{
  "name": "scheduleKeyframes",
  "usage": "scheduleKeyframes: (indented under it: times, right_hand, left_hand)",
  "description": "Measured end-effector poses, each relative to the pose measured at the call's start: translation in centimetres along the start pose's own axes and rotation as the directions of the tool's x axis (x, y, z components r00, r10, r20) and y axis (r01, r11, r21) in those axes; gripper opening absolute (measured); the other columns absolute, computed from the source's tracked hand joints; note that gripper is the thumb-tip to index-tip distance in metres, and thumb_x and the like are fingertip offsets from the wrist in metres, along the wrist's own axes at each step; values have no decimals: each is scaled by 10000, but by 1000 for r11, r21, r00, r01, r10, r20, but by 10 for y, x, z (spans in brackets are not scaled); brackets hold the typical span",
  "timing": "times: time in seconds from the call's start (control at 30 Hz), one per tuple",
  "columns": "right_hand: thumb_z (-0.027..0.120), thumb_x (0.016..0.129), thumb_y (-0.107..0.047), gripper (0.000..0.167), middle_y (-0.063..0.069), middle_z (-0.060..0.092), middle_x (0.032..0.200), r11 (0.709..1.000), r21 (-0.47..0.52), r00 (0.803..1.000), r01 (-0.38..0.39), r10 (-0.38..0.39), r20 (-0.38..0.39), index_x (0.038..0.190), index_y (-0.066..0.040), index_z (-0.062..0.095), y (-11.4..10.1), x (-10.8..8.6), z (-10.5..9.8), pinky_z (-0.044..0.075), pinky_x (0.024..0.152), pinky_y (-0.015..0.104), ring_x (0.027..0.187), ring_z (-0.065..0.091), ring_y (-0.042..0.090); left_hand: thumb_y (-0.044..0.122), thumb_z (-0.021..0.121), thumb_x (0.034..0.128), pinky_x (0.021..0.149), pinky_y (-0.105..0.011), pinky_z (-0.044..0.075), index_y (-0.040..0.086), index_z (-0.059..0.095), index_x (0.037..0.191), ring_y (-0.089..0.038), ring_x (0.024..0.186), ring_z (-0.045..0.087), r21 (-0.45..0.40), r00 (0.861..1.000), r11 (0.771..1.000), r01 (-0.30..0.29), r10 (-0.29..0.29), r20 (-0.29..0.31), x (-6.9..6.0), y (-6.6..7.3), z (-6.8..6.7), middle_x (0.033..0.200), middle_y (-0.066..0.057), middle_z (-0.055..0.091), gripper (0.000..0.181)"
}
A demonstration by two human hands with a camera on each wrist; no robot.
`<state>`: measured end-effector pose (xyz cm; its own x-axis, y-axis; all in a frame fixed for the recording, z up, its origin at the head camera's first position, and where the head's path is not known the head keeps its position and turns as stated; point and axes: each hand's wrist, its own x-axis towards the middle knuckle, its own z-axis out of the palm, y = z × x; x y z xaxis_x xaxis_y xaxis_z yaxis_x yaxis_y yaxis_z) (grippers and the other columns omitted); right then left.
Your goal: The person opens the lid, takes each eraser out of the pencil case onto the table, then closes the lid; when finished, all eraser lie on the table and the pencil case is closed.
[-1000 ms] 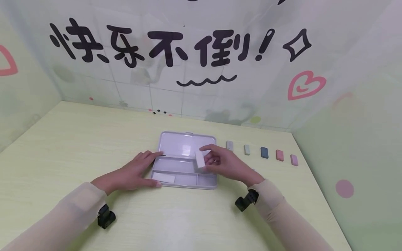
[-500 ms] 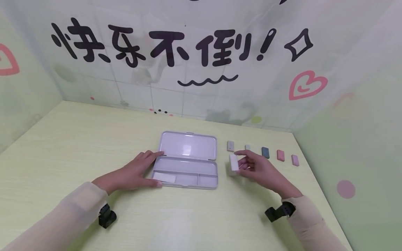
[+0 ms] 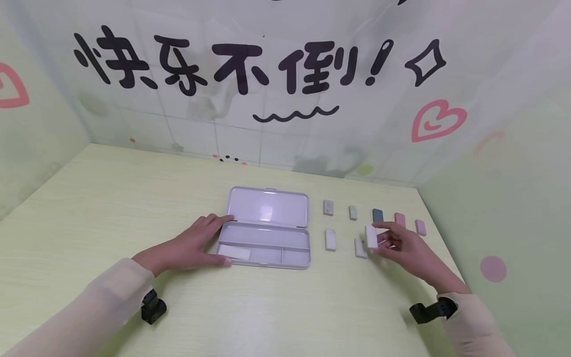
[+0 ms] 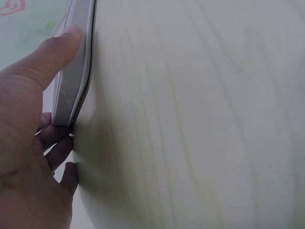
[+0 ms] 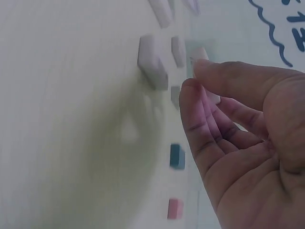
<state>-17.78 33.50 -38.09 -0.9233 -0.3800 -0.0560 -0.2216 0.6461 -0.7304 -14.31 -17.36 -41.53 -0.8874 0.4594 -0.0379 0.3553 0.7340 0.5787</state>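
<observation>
My left hand (image 3: 189, 250) holds the left end of an open lilac pencil case (image 3: 267, 235), its thumb along the front wall in the left wrist view. Inside the case's front left compartment lies a white flat piece (image 3: 235, 252). Above the table at the right, my right hand (image 3: 408, 253) pinches a white block (image 3: 371, 237) that looks like an eraser, between thumb and fingertips. Just left of it lies a white eraser (image 3: 361, 248), with another white eraser (image 3: 330, 240) nearer the case. In the right wrist view, fingers hide most of the held block.
Behind the right hand runs a row of small erasers: a greyish one (image 3: 328, 208), a pale one (image 3: 353, 212), a dark blue one (image 3: 377, 215), a red one (image 3: 400, 219) and a pink one (image 3: 421, 227). A printed curtain (image 3: 178, 129) borders the table.
From over the pencil case, my right hand has moved right with the white eraser. Two white erasers on the table now show fully. My left hand stays on the case.
</observation>
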Motion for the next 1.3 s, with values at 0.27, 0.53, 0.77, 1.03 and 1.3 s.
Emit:
scheduleKeyframes:
  times: [0.27, 0.53, 0.77, 1.03, 1.3]
  right_hand:
    - [732, 949, -21, 529, 151, 677, 1084, 996, -86, 1000, -4, 4, -7, 1430, 63, 529, 23, -11, -9, 565, 749, 195, 909, 610, -51]
    - [757, 938, -47, 528, 134, 682, 1071, 992, -121, 999, -35, 33, -20, 1406, 82, 549, 32, -17, -11, 553, 730, 199, 880, 596, -50]
    - [766, 940, -84, 521, 146, 662, 1127, 988, -135, 997, -79, 80, 2, 1400, 61, 570, 36, -19, -11, 553, 727, 206, 874, 593, -42]
    - [754, 948, -84, 544, 147, 640, 1142, 983, -146, 994, -108, 111, 12, 1423, 80, 543, 39, -21, -12, 534, 722, 201, 868, 573, -21]
    - [750, 947, -74, 572, 156, 648, 1155, 982, -153, 994, -108, 112, 16, 1445, 91, 523, 39, -22, -11, 539, 720, 202, 875, 573, -42]
  left_hand:
    - [539, 811, 865, 1084, -569, 440, 81, 324, 1612, -280, 1225, 450, 3, 1000, 1000, 7, -7, 3, 0, 0, 0, 1402, -138, 515, 1003]
    - [542, 813, 860, 1086, -567, 440, 71, 331, 1608, -276, 1221, 450, 0, 1000, 1000, 9, -9, -3, -1, 0, 0, 1396, -140, 521, 1007]
    - [540, 809, 865, 1081, -565, 444, 73, 322, 1611, -277, 1214, 448, -1, 1000, 1000, 10, -10, 6, -1, 2, -1, 1393, -143, 517, 1006]
    - [546, 808, 863, 1097, -580, 437, 81, 317, 1615, -295, 1244, 445, -3, 1000, 1000, 16, -16, 13, 1, 3, -1, 1422, -152, 503, 1011]
    - [544, 812, 860, 1100, -575, 436, 83, 320, 1613, -292, 1247, 442, -3, 1000, 1000, 20, -20, 13, 1, 2, 0, 1413, -143, 505, 1011]
